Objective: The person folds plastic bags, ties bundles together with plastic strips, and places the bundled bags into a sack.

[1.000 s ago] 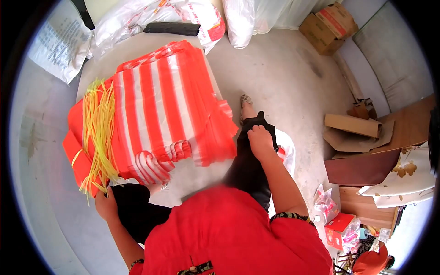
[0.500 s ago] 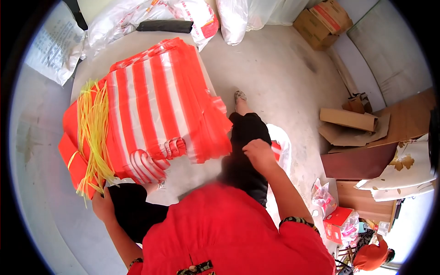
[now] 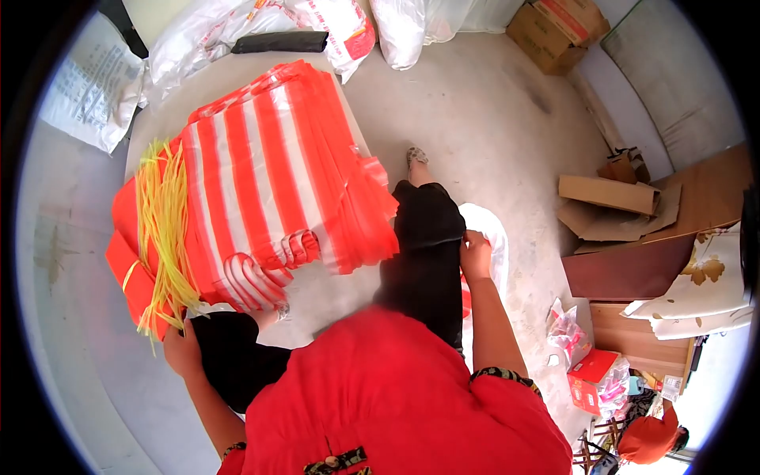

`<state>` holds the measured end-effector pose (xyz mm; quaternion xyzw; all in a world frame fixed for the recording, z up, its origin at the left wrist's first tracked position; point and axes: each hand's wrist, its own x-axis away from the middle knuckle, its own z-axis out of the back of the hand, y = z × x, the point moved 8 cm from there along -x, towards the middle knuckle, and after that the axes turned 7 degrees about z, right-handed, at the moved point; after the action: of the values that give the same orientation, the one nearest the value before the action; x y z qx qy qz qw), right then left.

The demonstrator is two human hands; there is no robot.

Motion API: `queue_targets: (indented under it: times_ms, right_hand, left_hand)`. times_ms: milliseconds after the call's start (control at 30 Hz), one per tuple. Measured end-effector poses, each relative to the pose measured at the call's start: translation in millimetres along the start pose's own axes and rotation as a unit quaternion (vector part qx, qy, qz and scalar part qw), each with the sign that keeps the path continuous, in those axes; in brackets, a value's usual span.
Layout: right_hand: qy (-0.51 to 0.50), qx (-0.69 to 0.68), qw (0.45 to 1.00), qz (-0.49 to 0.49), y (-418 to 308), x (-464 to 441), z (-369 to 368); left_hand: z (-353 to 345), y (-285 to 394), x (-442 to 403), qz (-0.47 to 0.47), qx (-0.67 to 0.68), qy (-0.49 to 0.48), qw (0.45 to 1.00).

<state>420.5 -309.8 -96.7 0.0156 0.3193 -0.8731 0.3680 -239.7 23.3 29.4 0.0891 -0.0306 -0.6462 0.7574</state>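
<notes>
My left hand (image 3: 182, 350) is at the outer side of my left knee, its fingers closed on the edge of the black trousers (image 3: 226, 348). Just above those fingers hang the ends of a bundle of yellow plastic strands (image 3: 162, 229). The strands lie across a stack of red-and-white striped plastic bags (image 3: 257, 158) in front of me. Beside my right knee, my right hand (image 3: 476, 255) has its fingers curled and closed against the trouser cloth; part of the grip is hidden. Folded red sheets (image 3: 131, 273) lie left of the strands.
A dark rolled piece (image 3: 281, 43) and white printed sacks (image 3: 332, 28) lie beyond the stack. Cardboard boxes (image 3: 554, 39) stand far right, with flattened cardboard (image 3: 617, 210) nearer. A white bag (image 3: 487, 218) is beside my right leg. Another person (image 3: 649, 435) sits at lower right.
My right hand has moved from the top of my right knee to its outer side, slightly right. My left hand stays by the left knee. The view has shifted slightly.
</notes>
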Motion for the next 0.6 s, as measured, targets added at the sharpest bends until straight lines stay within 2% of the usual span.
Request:
queue_targets:
  times_ms: [33,133,267,367,467,567,600]
  right_hand:
    - [0.009,0.002,1.0,0.008,-4,-4,0]
    - [0.001,-0.052,0.995,-0.088,-22,-14,13]
    - [0.026,-0.049,0.998,0.005,0,-14,-14]
    - [0.0,-0.207,0.973,-0.106,18,-8,-24]
    - [0.029,-0.296,0.944,-0.14,57,4,-53]
    - [-0.025,-0.222,0.971,-0.086,53,18,-49]
    - [-0.062,-0.181,0.977,-0.096,50,28,-41]
  left_hand:
    - [1,0,0,-0.001,0.0,0.001,1.0]
    - [1,2,1,-0.008,-0.002,0.007,1.0]
    - [-3,-1,-2,-0.019,-0.01,0.015,1.0]
    - [1,6,2,-0.013,-0.01,0.008,1.0]
    - [0,4,2,-0.024,-0.01,0.009,1.0]
    - [0,4,3,-0.027,-0.006,0.004,1.0]
    - [0,4,4,-0.025,-0.004,0.0,1.0]
